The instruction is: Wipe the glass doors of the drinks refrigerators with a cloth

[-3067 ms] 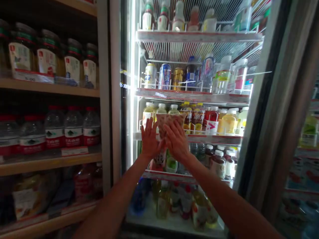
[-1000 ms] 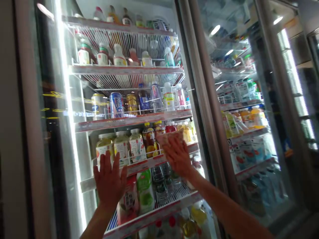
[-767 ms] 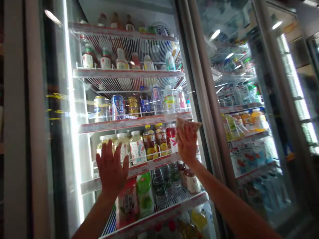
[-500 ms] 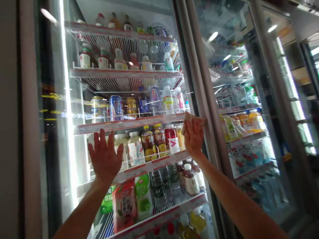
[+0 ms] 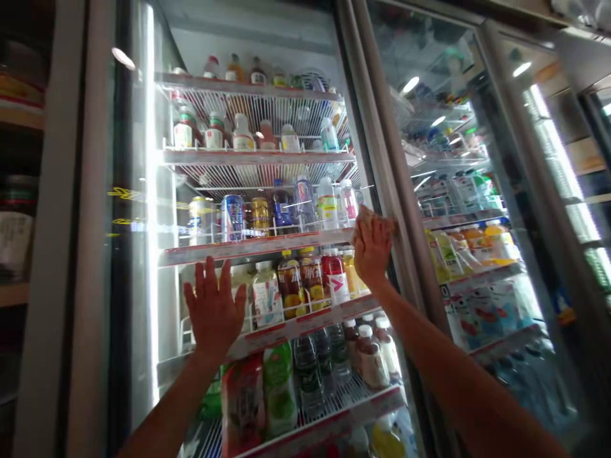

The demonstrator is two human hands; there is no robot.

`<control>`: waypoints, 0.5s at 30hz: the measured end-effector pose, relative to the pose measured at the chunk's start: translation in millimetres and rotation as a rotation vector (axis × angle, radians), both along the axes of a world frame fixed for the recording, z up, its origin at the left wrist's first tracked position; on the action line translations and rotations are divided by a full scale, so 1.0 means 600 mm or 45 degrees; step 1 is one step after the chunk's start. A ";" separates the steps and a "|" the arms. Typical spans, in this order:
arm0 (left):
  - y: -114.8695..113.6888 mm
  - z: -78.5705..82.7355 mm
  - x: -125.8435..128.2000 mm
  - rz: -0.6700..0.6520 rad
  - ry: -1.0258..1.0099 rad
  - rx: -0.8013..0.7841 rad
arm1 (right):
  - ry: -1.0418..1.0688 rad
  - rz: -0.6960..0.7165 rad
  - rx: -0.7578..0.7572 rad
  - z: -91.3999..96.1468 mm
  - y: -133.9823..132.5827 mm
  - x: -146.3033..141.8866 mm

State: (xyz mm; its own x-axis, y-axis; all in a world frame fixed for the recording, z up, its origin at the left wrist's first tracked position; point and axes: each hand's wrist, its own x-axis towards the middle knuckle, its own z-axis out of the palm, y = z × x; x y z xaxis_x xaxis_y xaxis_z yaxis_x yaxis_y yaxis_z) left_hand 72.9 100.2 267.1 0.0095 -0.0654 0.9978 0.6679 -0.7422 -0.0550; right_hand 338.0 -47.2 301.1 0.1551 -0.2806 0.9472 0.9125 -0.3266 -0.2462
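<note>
My left hand (image 5: 214,312) lies with fingers spread, palm toward the glass door (image 5: 258,38) of a drinks fridge. It appears to rest on the glass, in front of the middle shelves. My right hand (image 5: 373,254) presses a light, crumpled cloth (image 5: 364,215) near the door's right edge, by the metal frame (image 5: 387,159). Part of the cloth is hidden under the fingers. Behind the glass, between my hands, stand tea bottles (image 5: 291,286) with yellow caps and a red drink bottle (image 5: 335,277).
Fridge shelves (image 5: 258,245) hold cans and bottles. Lower down are a red pouch-like pack (image 5: 243,407) and a green one (image 5: 280,388). Another glass-doored fridge section (image 5: 470,254) continues to the right. Dark shelving with a jar (image 5: 16,229) stands at the far left.
The view has shifted left, bringing the left-hand shelving into sight. My right hand with the cloth has barely moved against the door's edge; my left hand stays spread in about the same place.
</note>
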 end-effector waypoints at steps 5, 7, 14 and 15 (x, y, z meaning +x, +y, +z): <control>0.000 0.001 -0.002 -0.017 0.002 -0.020 | -0.648 0.031 -0.504 -0.023 0.024 -0.067; 0.000 0.001 -0.004 -0.020 0.021 -0.021 | -0.695 0.036 -0.532 -0.026 0.021 -0.066; -0.007 0.019 -0.014 -0.042 0.016 -0.056 | -0.033 -0.005 -0.063 0.045 0.010 -0.018; -0.007 0.029 -0.016 -0.053 0.010 -0.062 | -0.158 -0.004 -0.164 0.044 0.013 -0.028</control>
